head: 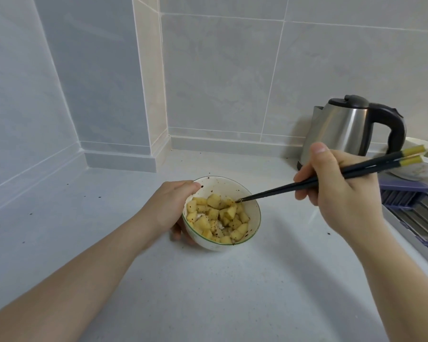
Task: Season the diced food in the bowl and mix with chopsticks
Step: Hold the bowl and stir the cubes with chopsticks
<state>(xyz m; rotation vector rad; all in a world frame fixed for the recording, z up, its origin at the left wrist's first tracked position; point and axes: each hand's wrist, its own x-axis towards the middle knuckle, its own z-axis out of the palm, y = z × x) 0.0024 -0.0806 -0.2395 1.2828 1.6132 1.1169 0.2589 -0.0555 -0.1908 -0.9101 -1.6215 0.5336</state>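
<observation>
A small white bowl (253,213) with a thin green rim stands on the pale counter, tilted a little toward me. It holds yellow diced food (218,218) speckled with dark seasoning. My left hand (171,208) grips the bowl's left side, thumb at the rim and fingers under the base. My right hand (341,186) holds a pair of black chopsticks (307,183) with yellow ends. Their tips touch the cubes at the far right of the bowl.
A steel electric kettle (344,129) with a black handle stands at the back right. Right of it lie a purple rack (405,193) and a sink drainer (420,218). Tiled walls form a corner behind. Seasoning specks dot the counter (208,292).
</observation>
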